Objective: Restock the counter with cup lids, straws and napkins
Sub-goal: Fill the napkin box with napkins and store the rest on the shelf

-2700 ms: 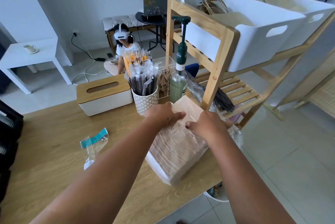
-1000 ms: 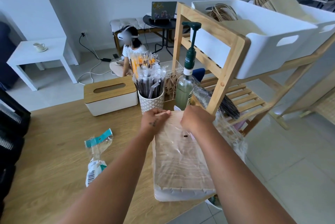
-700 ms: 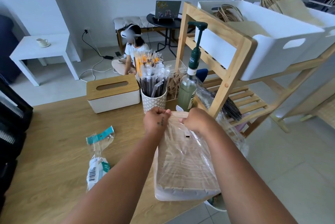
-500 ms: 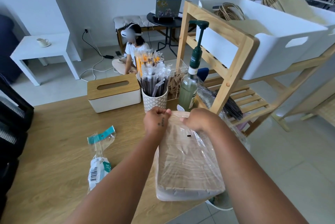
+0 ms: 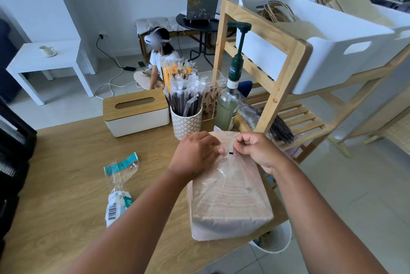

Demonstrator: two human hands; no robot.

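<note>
A pack of brown napkins (image 5: 230, 198) in clear plastic wrap lies on the wooden counter (image 5: 66, 185), its near end at the counter's front edge. My left hand (image 5: 195, 153) grips the wrap at the pack's far end, and my right hand (image 5: 255, 149) pinches the wrap beside it. A white tissue box with a wooden lid (image 5: 135, 111) stands behind. A patterned cup (image 5: 186, 122) full of wrapped straws stands to the right of the box.
An empty plastic wrapper (image 5: 119, 185) lies on the counter to the left. A pump bottle (image 5: 230, 96) and a clear acrylic holder (image 5: 210, 98) stand by a wooden shelf (image 5: 279, 87) holding white bins (image 5: 332, 42). A person sits on the floor beyond. A white bucket (image 5: 277, 240) sits below the counter edge.
The pack turned to lie lengthwise toward me. Both hands moved to its far end and now pull at the wrap, the right hand drawn slightly away from the left.
</note>
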